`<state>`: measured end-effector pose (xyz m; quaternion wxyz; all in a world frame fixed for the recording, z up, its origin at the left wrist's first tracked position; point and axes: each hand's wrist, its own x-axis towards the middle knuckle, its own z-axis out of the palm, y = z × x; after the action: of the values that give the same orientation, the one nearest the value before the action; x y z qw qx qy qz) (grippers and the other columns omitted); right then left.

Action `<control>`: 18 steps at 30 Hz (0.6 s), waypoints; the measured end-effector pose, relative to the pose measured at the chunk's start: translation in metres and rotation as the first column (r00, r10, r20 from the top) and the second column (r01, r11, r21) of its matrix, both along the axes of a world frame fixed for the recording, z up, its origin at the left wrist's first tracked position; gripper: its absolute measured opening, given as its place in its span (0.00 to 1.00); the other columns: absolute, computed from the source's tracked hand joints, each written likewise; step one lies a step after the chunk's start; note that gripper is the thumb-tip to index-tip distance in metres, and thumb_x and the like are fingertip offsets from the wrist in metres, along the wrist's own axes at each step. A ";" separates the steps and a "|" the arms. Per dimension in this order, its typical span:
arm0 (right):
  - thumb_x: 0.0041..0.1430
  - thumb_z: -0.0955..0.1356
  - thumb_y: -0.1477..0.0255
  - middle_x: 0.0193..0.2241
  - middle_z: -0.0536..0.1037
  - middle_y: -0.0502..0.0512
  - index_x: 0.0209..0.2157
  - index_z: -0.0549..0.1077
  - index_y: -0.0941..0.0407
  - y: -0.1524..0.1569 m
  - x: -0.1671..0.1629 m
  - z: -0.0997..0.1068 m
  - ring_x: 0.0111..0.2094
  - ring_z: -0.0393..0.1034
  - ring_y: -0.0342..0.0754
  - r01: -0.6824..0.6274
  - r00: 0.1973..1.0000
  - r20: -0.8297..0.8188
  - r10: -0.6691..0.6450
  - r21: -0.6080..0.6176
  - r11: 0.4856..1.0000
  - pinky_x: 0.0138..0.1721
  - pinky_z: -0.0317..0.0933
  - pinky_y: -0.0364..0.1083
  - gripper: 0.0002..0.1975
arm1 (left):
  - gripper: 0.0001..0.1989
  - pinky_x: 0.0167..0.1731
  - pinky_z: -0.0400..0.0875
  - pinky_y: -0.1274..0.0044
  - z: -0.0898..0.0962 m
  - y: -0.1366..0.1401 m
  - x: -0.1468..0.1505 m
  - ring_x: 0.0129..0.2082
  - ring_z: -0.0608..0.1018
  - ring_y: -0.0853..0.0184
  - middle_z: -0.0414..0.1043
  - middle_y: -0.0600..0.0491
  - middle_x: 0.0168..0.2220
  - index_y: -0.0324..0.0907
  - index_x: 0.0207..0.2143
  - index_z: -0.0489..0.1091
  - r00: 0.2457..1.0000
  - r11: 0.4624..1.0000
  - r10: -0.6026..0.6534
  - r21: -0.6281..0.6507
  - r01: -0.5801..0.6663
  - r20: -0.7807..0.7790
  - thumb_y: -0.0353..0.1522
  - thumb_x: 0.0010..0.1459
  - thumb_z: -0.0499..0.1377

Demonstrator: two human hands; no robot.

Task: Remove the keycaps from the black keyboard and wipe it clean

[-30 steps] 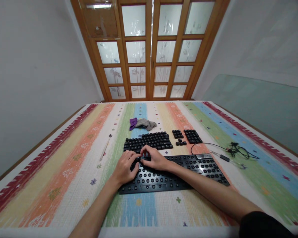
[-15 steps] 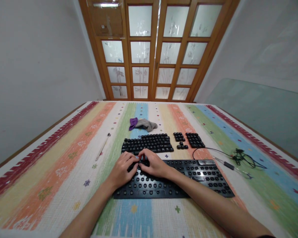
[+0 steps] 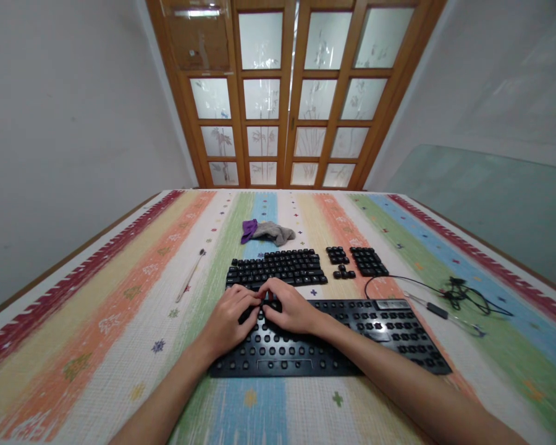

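A black keyboard base (image 3: 282, 351) with its keycaps off lies flat on the table, showing rows of bare key posts. Over its upper left part, my left hand (image 3: 234, 318) rests with fingers curled and thumb bent inward. Close against it, my right hand (image 3: 290, 309) has its index finger arched and its thumb drawn in. The fingertips of both hands meet near the top edge of the base; whatever lies between them is hidden. Just beyond stands a block of loose black keycaps (image 3: 282, 267), laid out in keyboard order.
Smaller keycap groups (image 3: 369, 262) sit farther right. A black cable (image 3: 458, 293) and a tool with a dark handle (image 3: 437, 310) lie at the right. A thin brush (image 3: 192, 273) lies left, and a grey and purple cloth (image 3: 269, 232) farther back. A striped tablecloth (image 3: 134, 346) covers the table.
The view has shifted slightly, so things at the right appear farther right. Both hands stay together at the same part of the base, with only small finger movement.
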<state>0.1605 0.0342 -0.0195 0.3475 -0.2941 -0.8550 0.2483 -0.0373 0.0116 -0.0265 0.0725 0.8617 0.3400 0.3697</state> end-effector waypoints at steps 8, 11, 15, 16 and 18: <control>0.56 0.66 0.81 0.33 0.71 0.53 0.36 0.67 0.55 0.003 -0.001 -0.004 0.36 0.65 0.48 -0.016 1.000 -0.003 0.016 0.029 0.999 0.40 0.62 0.47 0.08 | 0.06 0.40 0.71 0.67 0.002 0.002 0.001 0.39 0.72 0.61 0.75 0.49 0.36 0.41 0.35 0.72 0.999 0.998 0.002 0.055 0.001 -0.053 0.26 0.62 0.55; 0.56 0.66 0.80 0.33 0.72 0.53 0.35 0.68 0.55 0.003 -0.001 -0.004 0.36 0.66 0.48 -0.021 1.000 -0.018 0.022 0.050 0.999 0.40 0.63 0.48 0.07 | 0.06 0.39 0.71 0.68 0.004 0.003 0.002 0.38 0.72 0.61 0.74 0.48 0.35 0.41 0.31 0.70 0.998 0.998 -0.016 0.067 0.020 -0.056 0.27 0.61 0.55; 0.56 0.66 0.80 0.33 0.72 0.53 0.35 0.68 0.55 0.002 -0.001 -0.004 0.36 0.66 0.48 -0.004 1.000 -0.022 0.005 0.056 0.998 0.40 0.63 0.48 0.06 | 0.06 0.40 0.71 0.68 0.010 0.007 0.002 0.39 0.71 0.61 0.73 0.48 0.38 0.41 0.30 0.70 0.998 0.996 -0.046 0.069 0.048 -0.041 0.26 0.59 0.55; 0.56 0.66 0.80 0.33 0.72 0.52 0.35 0.68 0.55 0.002 -0.001 -0.005 0.36 0.66 0.48 -0.003 1.000 -0.022 0.004 0.053 0.999 0.40 0.63 0.48 0.06 | 0.06 0.40 0.71 0.67 0.012 0.008 0.002 0.39 0.71 0.61 0.72 0.48 0.38 0.42 0.30 0.70 0.997 0.996 -0.057 0.068 0.059 -0.044 0.26 0.59 0.55; 0.56 0.66 0.80 0.32 0.72 0.52 0.35 0.68 0.55 0.003 -0.001 -0.006 0.36 0.66 0.48 -0.003 1.000 -0.022 0.004 0.053 0.999 0.40 0.63 0.47 0.06 | 0.06 0.41 0.72 0.67 0.016 0.011 0.003 0.39 0.71 0.61 0.72 0.48 0.39 0.42 0.30 0.71 0.994 0.994 -0.082 0.069 0.087 -0.069 0.25 0.57 0.56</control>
<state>0.1593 0.0372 -0.0253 0.3644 -0.2806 -0.8578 0.2294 -0.0347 0.0231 -0.0101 0.0460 0.8892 0.2919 0.3494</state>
